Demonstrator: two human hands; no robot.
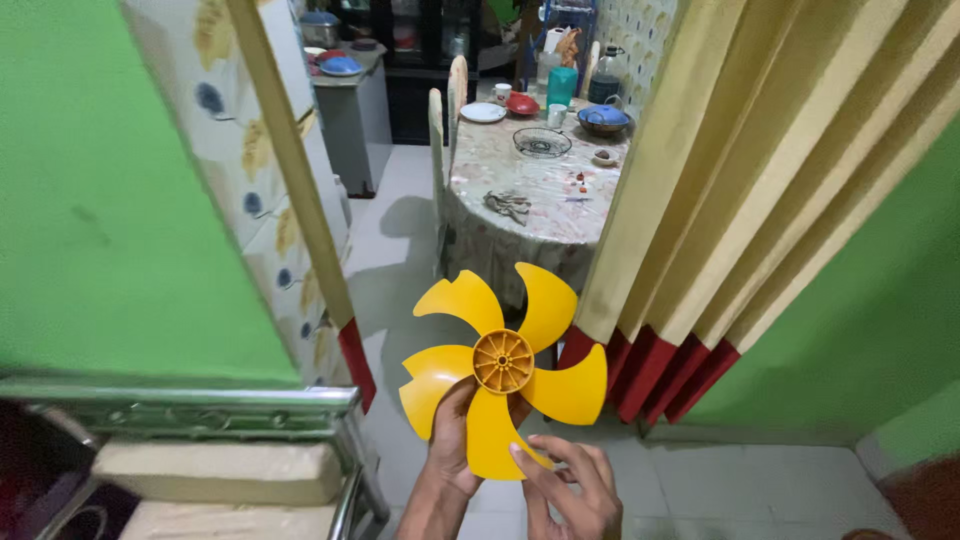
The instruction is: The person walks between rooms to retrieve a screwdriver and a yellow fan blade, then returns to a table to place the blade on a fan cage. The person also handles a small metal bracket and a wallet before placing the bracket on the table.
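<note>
Gripping glossy five-bladed yellow fan blade [503,365]

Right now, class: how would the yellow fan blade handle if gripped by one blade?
The fan blade looks like thin moulded plastic, so probably light and slightly flexible. One blade edge looks chipped, hinting it is brittle. Both hands, left and right, hold it.
</note>
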